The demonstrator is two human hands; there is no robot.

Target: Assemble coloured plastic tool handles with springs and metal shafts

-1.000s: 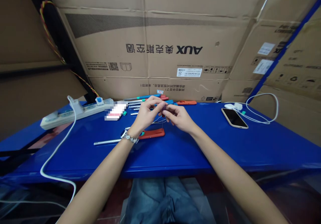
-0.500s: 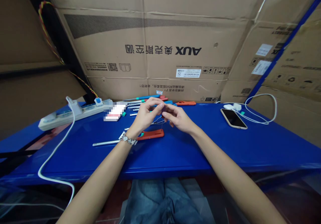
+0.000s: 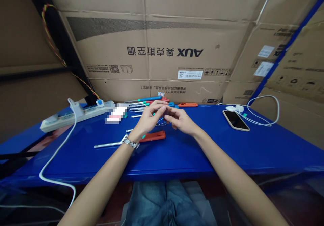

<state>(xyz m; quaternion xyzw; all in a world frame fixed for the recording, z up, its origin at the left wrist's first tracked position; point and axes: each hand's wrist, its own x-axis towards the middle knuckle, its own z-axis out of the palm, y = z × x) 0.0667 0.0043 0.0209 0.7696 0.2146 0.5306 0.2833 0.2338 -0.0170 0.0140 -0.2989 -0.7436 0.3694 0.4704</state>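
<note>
My left hand [image 3: 149, 118] and my right hand [image 3: 182, 121] meet fingertip to fingertip above the blue table [image 3: 202, 148]. The fingers of both are curled and pinched around something small and dark, mostly hidden by them. Thin wires [image 3: 161, 122] show just below the fingertips. Beneath my left wrist lies a long-necked lighter with an orange handle [image 3: 155, 136], a teal piece and a silver tube [image 3: 107, 145]. Behind my hands several more such lighters, with blue [image 3: 154, 98] and red handles, lie in a heap.
An orange handle [image 3: 187, 104] lies by the cardboard wall [image 3: 162, 26]. On the right are a phone [image 3: 236, 120] and a white cable [image 3: 277, 109] with plugs. A white power strip [image 3: 63, 119] and a blurred white packet [image 3: 116, 113] lie on the left.
A thin wire hanging from my fingers down to the orange handle no longer shows there. Both hands stay together in nearly the same place.
</note>
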